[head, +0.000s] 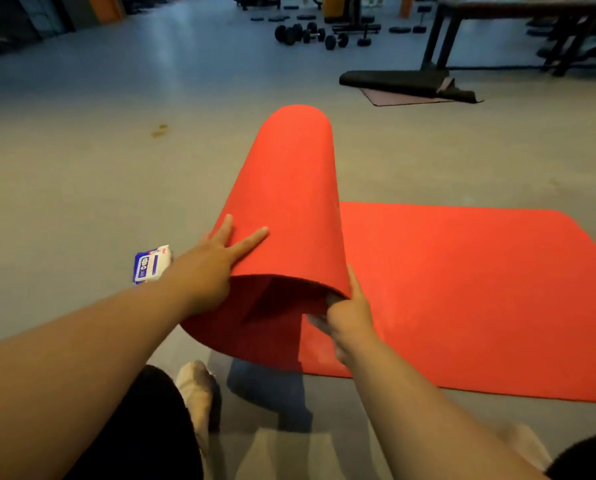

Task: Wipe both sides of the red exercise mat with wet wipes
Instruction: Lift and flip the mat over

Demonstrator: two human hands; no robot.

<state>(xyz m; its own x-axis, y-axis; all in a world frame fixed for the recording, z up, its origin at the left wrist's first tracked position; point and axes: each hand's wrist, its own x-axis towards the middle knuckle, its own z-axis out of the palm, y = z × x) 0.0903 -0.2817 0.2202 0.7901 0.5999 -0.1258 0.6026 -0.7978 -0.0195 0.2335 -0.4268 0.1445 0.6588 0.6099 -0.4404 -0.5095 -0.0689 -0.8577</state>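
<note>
Down on the grey floor (81,185), seen from my head camera, the red exercise mat (462,289) lay flat on my right, while its left part curled up and over in a tall, loose arch in front of me. My left hand (204,268) rested flat on the outside of that curl, fingers straight and spread. My right hand (350,315) gripped the near edge of the curl, thumb outside and fingers tucked under. A pack of wet wipes (149,266) sat on the floor just beside my left wrist, partly hidden by it. Farther off lay a folded dark mat (400,81) and some dumbbells (301,33).
</note>
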